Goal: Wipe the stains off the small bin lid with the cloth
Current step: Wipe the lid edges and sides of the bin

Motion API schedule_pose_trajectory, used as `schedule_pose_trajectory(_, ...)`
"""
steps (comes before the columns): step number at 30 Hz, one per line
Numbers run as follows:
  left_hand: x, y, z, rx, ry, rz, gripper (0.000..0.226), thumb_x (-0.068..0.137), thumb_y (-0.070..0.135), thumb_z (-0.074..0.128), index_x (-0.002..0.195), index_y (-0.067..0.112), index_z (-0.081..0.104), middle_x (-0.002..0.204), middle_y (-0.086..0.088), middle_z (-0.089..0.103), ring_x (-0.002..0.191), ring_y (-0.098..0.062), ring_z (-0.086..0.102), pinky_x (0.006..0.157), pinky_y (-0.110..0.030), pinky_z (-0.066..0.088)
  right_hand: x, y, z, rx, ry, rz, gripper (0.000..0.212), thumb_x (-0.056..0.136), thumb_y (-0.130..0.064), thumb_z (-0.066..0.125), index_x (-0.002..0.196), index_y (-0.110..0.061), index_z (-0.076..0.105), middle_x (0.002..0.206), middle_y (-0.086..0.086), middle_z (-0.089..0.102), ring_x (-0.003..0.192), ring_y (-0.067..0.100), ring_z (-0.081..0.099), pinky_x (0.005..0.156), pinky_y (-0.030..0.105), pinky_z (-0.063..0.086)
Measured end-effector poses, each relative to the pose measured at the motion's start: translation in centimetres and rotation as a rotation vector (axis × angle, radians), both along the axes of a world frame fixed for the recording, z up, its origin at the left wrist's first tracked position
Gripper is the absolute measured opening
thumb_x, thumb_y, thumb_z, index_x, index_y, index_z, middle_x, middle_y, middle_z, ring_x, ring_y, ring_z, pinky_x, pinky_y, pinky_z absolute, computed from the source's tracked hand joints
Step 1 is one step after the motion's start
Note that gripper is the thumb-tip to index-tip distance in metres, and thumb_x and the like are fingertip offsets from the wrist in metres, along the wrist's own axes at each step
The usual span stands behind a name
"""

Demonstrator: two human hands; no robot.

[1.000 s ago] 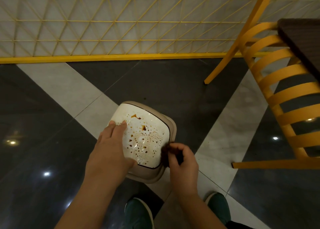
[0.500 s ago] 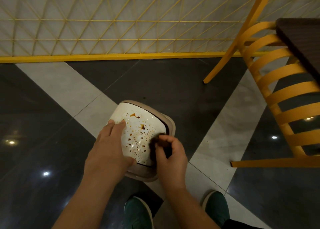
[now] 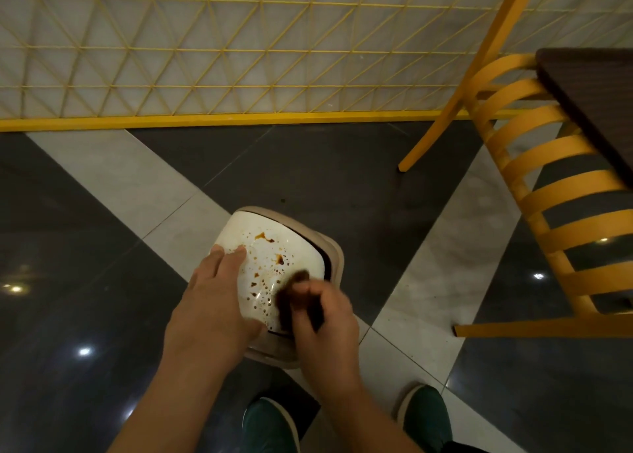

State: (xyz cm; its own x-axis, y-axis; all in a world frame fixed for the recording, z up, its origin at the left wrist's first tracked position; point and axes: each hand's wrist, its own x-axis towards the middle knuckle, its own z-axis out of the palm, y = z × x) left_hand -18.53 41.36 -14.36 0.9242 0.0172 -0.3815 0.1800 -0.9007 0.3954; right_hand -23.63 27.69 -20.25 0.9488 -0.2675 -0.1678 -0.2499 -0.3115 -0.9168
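Observation:
A small beige bin [image 3: 334, 247] stands on the floor below me. Its white lid [image 3: 274, 243] is speckled with brown stains and droplets. My left hand [image 3: 215, 302] lies flat on the lid's left side, fingers resting on its edge. My right hand [image 3: 325, 319] grips a dark brown cloth [image 3: 291, 291] and presses it on the lid's lower right part. The cloth and hand are blurred by motion and hide the lid's near right corner.
A yellow slatted chair [image 3: 548, 185] stands to the right, with a dark tabletop [image 3: 596, 110] above it. A yellow lattice screen [image 3: 239, 59] runs along the back. My green shoes [image 3: 270, 425] stand just below the bin on the tiled floor.
My right hand has slid the cloth from the lid's right edge leftward onto its surface. The droplets on the lid's right side are gone. My left hand has stayed put.

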Motion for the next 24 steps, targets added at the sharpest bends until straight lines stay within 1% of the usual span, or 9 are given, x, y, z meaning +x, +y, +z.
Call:
schedule_pose_trajectory(3, -0.2, 0.0, 0.1, 0.0, -0.002, -0.008, 0.107, 0.06, 0.028, 0.083, 0.142, 0.038, 0.017, 0.153, 0.01, 0.011, 0.13, -0.024, 0.039, 0.095, -0.043, 0.046, -2.5, -0.9, -1.1, 0.012, 0.051, -0.025, 0.037, 0.087, -0.01, 0.066, 0.091, -0.047, 0.061, 0.103, -0.024, 0.06, 0.101, -0.002, 0.057, 0.088, 0.026, 0.054)
schedule_pose_trajectory(7, 0.0, -0.1, 0.1, 0.009, 0.003, -0.018, 0.105, 0.062, 0.03, 0.082, 0.143, 0.038, 0.016, 0.153, 0.011, 0.01, 0.13, -0.023, 0.038, 0.095, -0.039, 0.044, 2.4, -1.3, -0.8, 0.019, 0.11, -0.18, 0.031, 0.092, -0.016, 0.059, 0.092, -0.047, 0.057, 0.106, -0.018, 0.06, 0.103, 0.003, 0.057, 0.091, 0.034, 0.054)
schedule_pose_trajectory(9, 0.0, -0.1, 0.1, 0.015, -0.006, -0.016, 0.105, 0.062, 0.031, 0.082, 0.143, 0.038, 0.016, 0.153, 0.011, 0.011, 0.129, -0.023, 0.04, 0.094, -0.039, 0.044, 4.4, -0.6, 0.3, 0.055, 0.06, -0.209, 0.032, 0.092, -0.017, 0.058, 0.096, -0.048, 0.055, 0.109, -0.022, 0.058, 0.108, 0.003, 0.055, 0.096, 0.031, 0.051)
schedule_pose_trajectory(12, -0.1, -0.2, 0.1, 0.014, -0.008, -0.015, 0.103, 0.064, 0.03, 0.08, 0.143, 0.038, 0.015, 0.153, 0.01, 0.011, 0.129, -0.024, 0.04, 0.095, -0.04, 0.045, 2.3, 0.4, 1.9, -0.008, -0.002, -0.019, 0.043, 0.089, -0.012, 0.059, 0.103, -0.052, 0.052, 0.109, -0.038, 0.049, 0.113, -0.008, 0.047, 0.094, 0.01, 0.04)
schedule_pose_trajectory(14, -0.1, -0.2, 0.1, 0.005, -0.004, -0.008, 0.103, 0.063, 0.029, 0.08, 0.143, 0.038, 0.016, 0.154, 0.009, 0.011, 0.129, -0.025, 0.04, 0.095, -0.042, 0.046, -0.7, 0.3, 1.6, -0.08, -0.033, 0.1, 0.049, 0.087, -0.007, 0.063, 0.104, -0.052, 0.053, 0.114, -0.036, 0.05, 0.115, -0.011, 0.045, 0.096, 0.006, 0.037)
schedule_pose_trajectory(16, 0.0, -0.1, 0.0, 0.007, -0.001, -0.011, 0.105, 0.062, 0.029, 0.081, 0.143, 0.038, 0.016, 0.154, 0.01, 0.01, 0.13, -0.025, 0.039, 0.096, -0.042, 0.045, -2.3, -0.5, 0.4, -0.104, 0.016, 0.112, 0.053, 0.086, -0.005, 0.065, 0.1, -0.054, 0.053, 0.118, -0.029, 0.053, 0.115, -0.011, 0.046, 0.1, 0.01, 0.04)
schedule_pose_trajectory(20, 0.0, 0.0, -0.1, 0.009, 0.0, -0.015, 0.106, 0.062, 0.031, 0.082, 0.143, 0.038, 0.015, 0.154, 0.011, 0.009, 0.131, -0.024, 0.038, 0.097, -0.041, 0.042, -0.3, -1.1, -0.5, -0.049, 0.114, -0.087, 0.049, 0.09, -0.008, 0.059, 0.098, -0.055, 0.051, 0.109, -0.031, 0.052, 0.109, -0.004, 0.052, 0.098, 0.027, 0.05)
schedule_pose_trajectory(22, 0.0, -0.1, -0.1, 0.012, -0.001, -0.009, 0.106, 0.062, 0.03, 0.083, 0.143, 0.038, 0.016, 0.154, 0.01, 0.01, 0.13, -0.024, 0.039, 0.096, -0.042, 0.042, 0.9, -0.3, 0.6, -0.014, 0.068, -0.11, 0.048, 0.091, -0.009, 0.058, 0.099, -0.056, 0.051, 0.109, -0.032, 0.051, 0.111, -0.003, 0.051, 0.1, 0.025, 0.047)
schedule_pose_trajectory(24, 0.1, -0.1, -0.2, 0.005, -0.003, 0.0, 0.103, 0.063, 0.03, 0.082, 0.143, 0.038, 0.017, 0.154, 0.009, 0.011, 0.129, -0.026, 0.04, 0.096, -0.043, 0.043, 0.4, 0.7, 1.5, -0.009, -0.01, -0.016, 0.046, 0.089, -0.008, 0.061, 0.102, -0.052, 0.057, 0.113, -0.031, 0.053, 0.112, -0.005, 0.051, 0.099, 0.02, 0.045)
